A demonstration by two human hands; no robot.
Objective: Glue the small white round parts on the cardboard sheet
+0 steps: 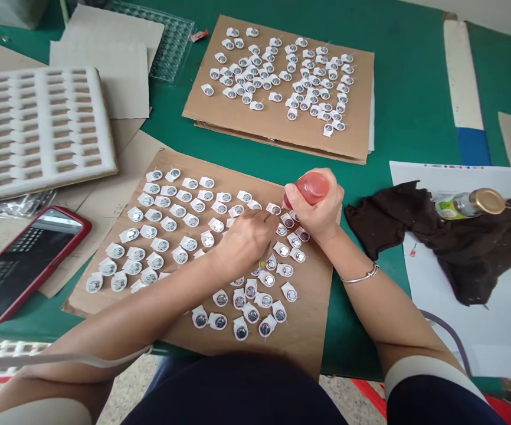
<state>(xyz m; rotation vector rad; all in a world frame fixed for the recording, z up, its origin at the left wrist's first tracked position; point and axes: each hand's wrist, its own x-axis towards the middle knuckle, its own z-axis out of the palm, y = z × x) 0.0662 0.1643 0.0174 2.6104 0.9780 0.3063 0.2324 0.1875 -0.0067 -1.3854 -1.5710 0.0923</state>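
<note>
My right hand (pixel 320 206) is wrapped round a red squeeze bottle (pixel 313 186), its rounded end facing up. Close beside it, my left hand (pixel 247 238) has its fingers curled together low over the near cardboard sheet (pixel 184 324). What those fingers hold, if anything, is hidden. A small yellowish spot shows just below them. Many small white parts with shiny round metal centres, such as this white part (pixel 180 254), lie around both hands on the sheet. My forearm and hands cover some of them.
More such parts lie on a cardboard stack (pixel 229 118) at the back. On the left are a white foam tray (pixel 67 171) and a red-cased phone (pixel 29 260). At right, a dark cloth (pixel 468 260) and a gold-lidded glass jar (pixel 459 206) rest on white paper (pixel 503 330).
</note>
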